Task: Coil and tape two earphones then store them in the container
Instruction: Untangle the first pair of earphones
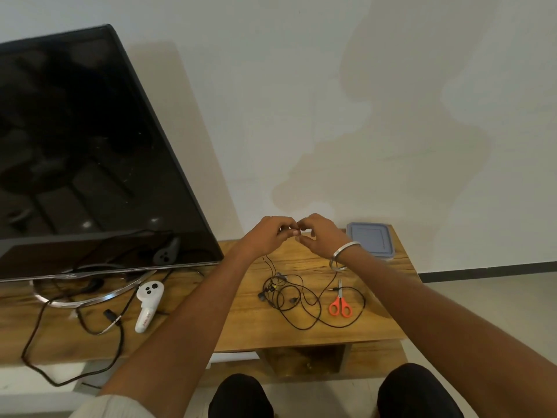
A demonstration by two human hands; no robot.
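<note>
My left hand (271,235) and my right hand (318,235) meet above the wooden table (376,324), fingertips pinched together on a thin black earphone cable. The cable hangs from my hands down to a tangle of black earphone wires (297,300) lying on the table below. I cannot tell the two earphones apart in the tangle. A square container with a grey-blue lid (370,241) stands shut at the table's back right corner, just beyond my right wrist. No tape shows.
Orange-handled scissors (340,303) lie right of the wires. A large dark TV screen (78,152) fills the left on a ring stand, with a white controller (148,306) and black power cables (72,342) in front. The wall stands close behind.
</note>
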